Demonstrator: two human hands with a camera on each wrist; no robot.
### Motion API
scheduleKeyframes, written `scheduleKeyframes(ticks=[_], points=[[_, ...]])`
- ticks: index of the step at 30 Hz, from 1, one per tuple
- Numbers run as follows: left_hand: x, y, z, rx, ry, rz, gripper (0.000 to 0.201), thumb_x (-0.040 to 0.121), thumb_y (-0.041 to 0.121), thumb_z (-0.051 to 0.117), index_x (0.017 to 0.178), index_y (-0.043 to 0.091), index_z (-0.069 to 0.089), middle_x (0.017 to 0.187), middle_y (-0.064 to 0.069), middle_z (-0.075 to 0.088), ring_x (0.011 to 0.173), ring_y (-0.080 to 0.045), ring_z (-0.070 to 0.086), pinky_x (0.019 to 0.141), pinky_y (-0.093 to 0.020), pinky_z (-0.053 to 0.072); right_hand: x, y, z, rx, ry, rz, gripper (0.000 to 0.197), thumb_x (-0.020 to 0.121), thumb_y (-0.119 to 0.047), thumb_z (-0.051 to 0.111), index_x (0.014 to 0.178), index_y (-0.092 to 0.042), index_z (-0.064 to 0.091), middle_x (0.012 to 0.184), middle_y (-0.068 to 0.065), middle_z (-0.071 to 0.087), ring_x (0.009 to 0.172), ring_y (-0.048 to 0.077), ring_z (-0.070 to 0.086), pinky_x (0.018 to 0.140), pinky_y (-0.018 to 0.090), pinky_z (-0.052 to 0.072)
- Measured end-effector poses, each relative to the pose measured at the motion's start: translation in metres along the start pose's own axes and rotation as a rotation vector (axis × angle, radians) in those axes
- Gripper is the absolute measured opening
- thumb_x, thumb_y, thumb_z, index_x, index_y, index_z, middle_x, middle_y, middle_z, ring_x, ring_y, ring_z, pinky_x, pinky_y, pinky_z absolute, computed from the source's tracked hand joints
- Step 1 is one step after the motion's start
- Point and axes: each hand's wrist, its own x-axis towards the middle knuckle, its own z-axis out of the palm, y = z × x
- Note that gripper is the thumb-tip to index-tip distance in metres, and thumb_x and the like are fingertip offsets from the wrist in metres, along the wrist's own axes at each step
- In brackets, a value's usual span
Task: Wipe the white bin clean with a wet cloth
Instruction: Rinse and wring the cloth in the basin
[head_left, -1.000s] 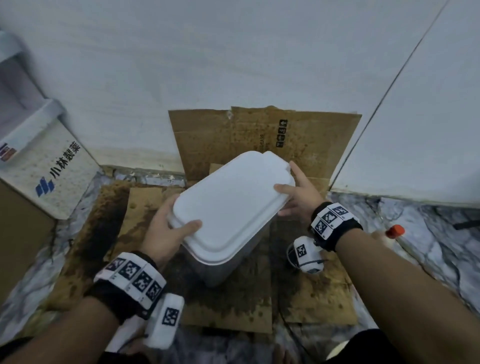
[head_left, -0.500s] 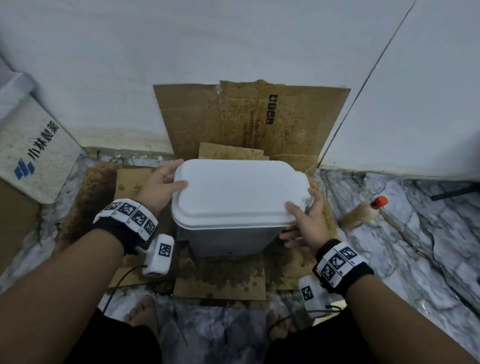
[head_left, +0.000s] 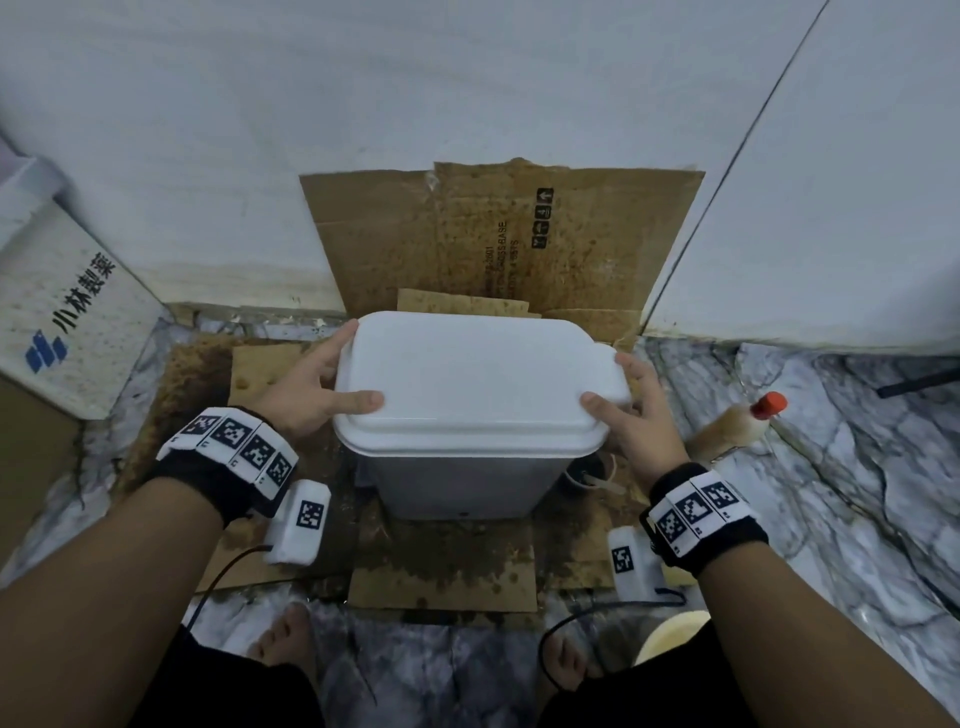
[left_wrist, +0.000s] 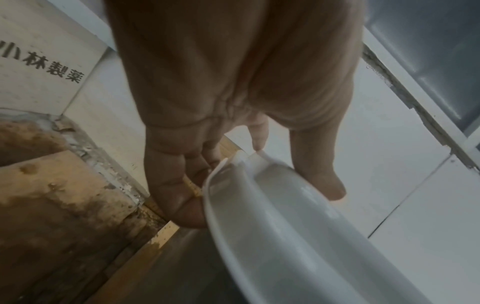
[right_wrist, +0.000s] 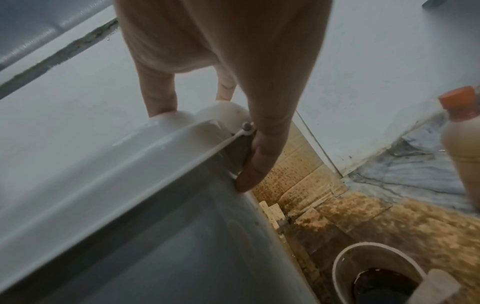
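Head view shows my left hand (head_left: 306, 387) and right hand (head_left: 636, 415) clamped on opposite ends of the white bin (head_left: 467, 415), thumbs over its lid, fingers under the rim, steadying it upright mid-cardboard (head_left: 441, 571) on the floor, seemingly before wiping; no cloth visible.

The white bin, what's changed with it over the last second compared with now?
The white bin went from tilted and turned askew to upright and square on the stained cardboard. The left hand and right hand shifted along the lid's ends but kept hold. The lid stayed closed; the orange-capped bottle stayed on the floor.
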Motion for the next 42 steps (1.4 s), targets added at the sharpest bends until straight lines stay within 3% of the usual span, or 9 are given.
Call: scheduleKeyframes(ticks=[5,11,15,19,25,28,32,37,42], points=[[0.006,-0.004,-0.005,-0.013,-0.036,-0.005,0.103,0.063,0.019,0.089,0.148,0.039,0.033,0.125,0.004,0.062,0.112,-0.008,0.059,0.083,-0.025,0.052,-0.001,-0.004,-0.006,-0.028,0.009,-0.001,0.081,0.067,-0.044,0.081,0.137,-0.039,0.042,0.139,-0.005,0.05,0.118,0.022,0.057,0.092,0.052,0.053],[0.01,-0.013,0.0,-0.1,-0.068,-0.074,0.083,0.078,-0.001,0.07,0.143,0.04,0.038,0.115,0.004,0.067,0.1,-0.013,0.066,0.066,-0.027,0.058,0.003,0.006,-0.006,-0.072,0.0,0.016,0.082,0.069,-0.043,0.081,0.14,-0.037,0.041,0.14,-0.006,0.047,0.12,0.019,0.054,0.099,0.049,0.049],[0.009,-0.012,0.0,-0.108,-0.144,-0.09,0.082,0.071,0.007,0.076,0.135,0.048,0.045,0.116,0.001,0.07,0.103,-0.02,0.069,0.07,-0.036,0.059,0.002,0.008,-0.008,-0.071,-0.024,0.043,0.09,0.061,-0.052,0.083,0.138,-0.043,0.039,0.143,-0.008,0.044,0.124,0.02,0.052,0.101,0.05,0.047],[0.007,-0.011,0.003,-0.094,-0.12,-0.091,0.072,0.081,-0.004,0.068,0.128,0.047,0.048,0.114,0.002,0.069,0.099,-0.017,0.07,0.067,-0.031,0.059,-0.008,0.003,-0.005,-0.146,-0.027,0.024,0.084,0.077,-0.046,0.074,0.147,-0.037,0.029,0.142,-0.012,0.038,0.128,0.017,0.045,0.106,0.047,0.042],[-0.013,0.003,0.015,0.11,0.134,-0.123,0.08,0.073,0.014,0.081,0.138,0.034,0.041,0.125,0.004,0.06,0.115,-0.021,0.056,0.094,-0.041,0.048,-0.02,-0.014,-0.009,-0.375,-0.063,0.026,0.08,0.084,-0.048,0.066,0.151,-0.031,0.023,0.152,-0.002,0.036,0.133,0.023,0.043,0.11,0.043,0.038],[-0.019,0.011,0.023,0.432,0.249,-0.098,0.096,0.059,0.063,0.08,0.141,0.047,0.033,0.144,-0.007,0.048,0.128,-0.031,0.048,0.105,-0.053,0.041,-0.032,-0.025,-0.014,-0.438,-0.089,0.01,0.081,0.079,-0.05,0.068,0.148,-0.034,0.028,0.15,-0.005,0.038,0.131,0.024,0.046,0.108,0.045,0.04],[-0.053,0.054,0.056,0.683,0.279,0.03,0.074,0.071,0.06,0.063,0.14,0.039,0.042,0.14,-0.01,0.049,0.127,-0.032,0.046,0.104,-0.051,0.041,-0.06,-0.046,-0.024,-0.373,-0.087,-0.031,0.075,0.082,-0.035,0.07,0.147,-0.029,0.034,0.138,-0.012,0.045,0.123,0.014,0.048,0.102,0.041,0.046],[-0.087,0.096,0.114,0.6,0.079,0.208,0.056,0.086,0.033,0.069,0.138,0.027,0.049,0.13,-0.008,0.056,0.116,-0.023,0.055,0.099,-0.036,0.044,-0.109,-0.069,-0.045,-0.423,-0.017,-0.038,0.074,0.084,-0.032,0.07,0.147,-0.03,0.032,0.152,-0.001,0.037,0.13,0.024,0.046,0.101,0.05,0.046],[-0.1,0.106,0.182,0.614,-0.128,0.282,0.051,0.088,0.033,0.067,0.135,0.031,0.05,0.12,0.001,0.056,0.1,-0.018,0.058,0.074,-0.022,0.046,-0.165,-0.073,-0.08,-0.443,0.072,-0.015,0.07,0.083,-0.037,0.07,0.143,-0.038,0.035,0.146,0.006,0.042,0.125,0.024,0.05,0.099,0.049,0.048]])
